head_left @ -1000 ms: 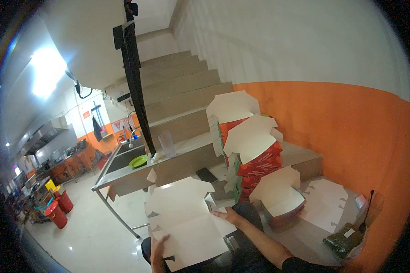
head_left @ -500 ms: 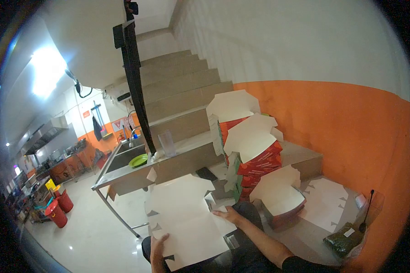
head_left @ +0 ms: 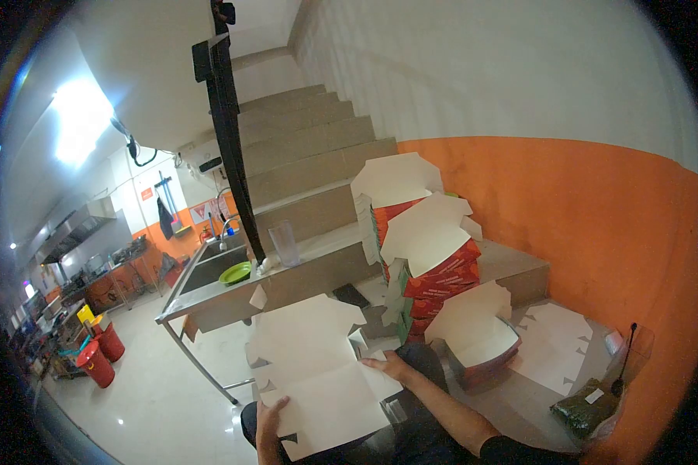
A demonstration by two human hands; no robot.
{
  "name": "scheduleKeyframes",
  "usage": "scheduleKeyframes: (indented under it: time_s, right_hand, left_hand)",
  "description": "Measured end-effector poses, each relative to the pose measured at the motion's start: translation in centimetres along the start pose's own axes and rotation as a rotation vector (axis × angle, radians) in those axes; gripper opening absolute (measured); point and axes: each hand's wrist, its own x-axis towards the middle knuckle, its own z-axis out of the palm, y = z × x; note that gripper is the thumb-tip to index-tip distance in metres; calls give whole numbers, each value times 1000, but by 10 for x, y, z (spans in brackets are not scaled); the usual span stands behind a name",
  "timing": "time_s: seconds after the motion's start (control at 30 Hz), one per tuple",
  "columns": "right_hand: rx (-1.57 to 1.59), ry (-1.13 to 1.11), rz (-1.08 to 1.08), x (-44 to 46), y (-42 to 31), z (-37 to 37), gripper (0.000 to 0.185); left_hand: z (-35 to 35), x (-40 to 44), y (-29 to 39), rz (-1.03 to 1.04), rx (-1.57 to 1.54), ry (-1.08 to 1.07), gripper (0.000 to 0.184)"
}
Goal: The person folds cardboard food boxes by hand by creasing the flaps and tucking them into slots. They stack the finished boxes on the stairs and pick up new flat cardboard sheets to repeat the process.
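Observation:
A flattened cardboard box (head_left: 318, 372), white on its inner face, lies across my lap with its creases and cut side tabs showing. At its near left edge, my left hand (head_left: 270, 418) grips it, thumb on top and the other fingers hidden beneath. My right hand (head_left: 386, 367) is closed on a side flap at the right edge, where a small tab stands folded up. Just right of my knee is a partly formed box (head_left: 473, 329) with its lid raised. Behind it, red printed boxes (head_left: 442, 279) are stacked with open white lids.
Another flat box sheet (head_left: 554, 345) lies on the floor at the right, near a dark-green packet (head_left: 585, 407) and a black spoon (head_left: 619, 380). Stairs (head_left: 302, 163) rise ahead. To the left stands a metal sink (head_left: 209, 271) with a green bowl (head_left: 236, 273). A clear cup (head_left: 285, 244) stands on a step.
The far part of the flattened cardboard box has tipped up very slightly. Both hands keep their hold in nearly the same places.

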Motion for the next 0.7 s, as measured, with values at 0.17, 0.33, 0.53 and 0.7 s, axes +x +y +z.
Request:
scheduleKeyframes:
  time_s: [0.17, 0.33, 0.53, 0.7]
  right_hand:
    - [-17, -23, -70, -24, -39, 2, 81]
    - [-112, 41, 75, -53, -90, 4, 68]
    - [-76, -36, 36, -38, -60, 2, 67]
    - [-168, 58, -161, -35, -50, 8, 59]
  left_hand:
    - [0, -1, 4, -52, 35, 6, 46]
    - [-8, 11, -12, 10, -35, -65, 47]
    - [-10, 10, -16, -5, 20, -53, 41]
    - [-2, 7, -13, -20, 31, -27, 41]
